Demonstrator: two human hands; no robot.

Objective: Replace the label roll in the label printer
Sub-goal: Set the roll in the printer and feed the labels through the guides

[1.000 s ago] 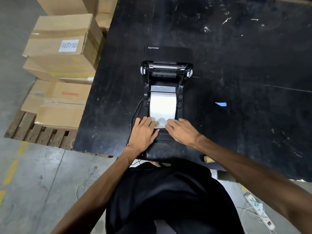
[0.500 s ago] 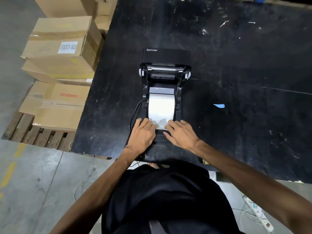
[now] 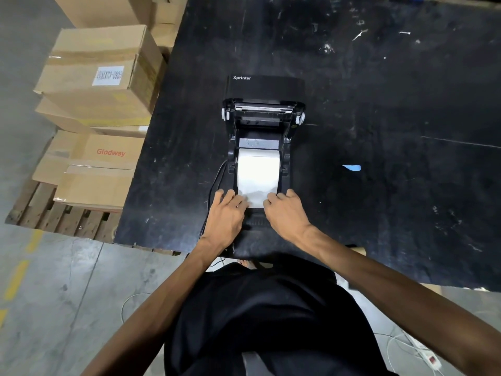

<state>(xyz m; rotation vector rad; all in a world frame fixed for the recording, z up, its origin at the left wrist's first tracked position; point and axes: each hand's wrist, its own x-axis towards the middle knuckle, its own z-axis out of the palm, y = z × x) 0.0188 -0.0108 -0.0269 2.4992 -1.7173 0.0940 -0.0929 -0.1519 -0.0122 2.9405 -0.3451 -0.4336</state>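
Observation:
A black Xprinter label printer (image 3: 267,88) sits on the black table (image 3: 379,104) with its lid swung back. A white label roll (image 3: 258,172) lies in the open bay between the side guides. The roll's loose end (image 3: 254,202) reaches toward me over the front of the printer. My left hand (image 3: 226,215) lies on the printer's front left, with its fingertips on the left corner of that loose end. My right hand (image 3: 286,213) does the same on the right corner. Both thumbs are hidden.
Stacked cardboard boxes (image 3: 100,85) on a wooden pallet (image 3: 54,215) stand left of the table. A small blue scrap (image 3: 352,167) lies on the table right of the printer. A black cable (image 3: 215,180) runs down the printer's left side. A power strip (image 3: 425,354) lies on the floor.
My hands have drawn slightly apart, so more of the loose paper end shows between them. The printer and the roll stay where they were.

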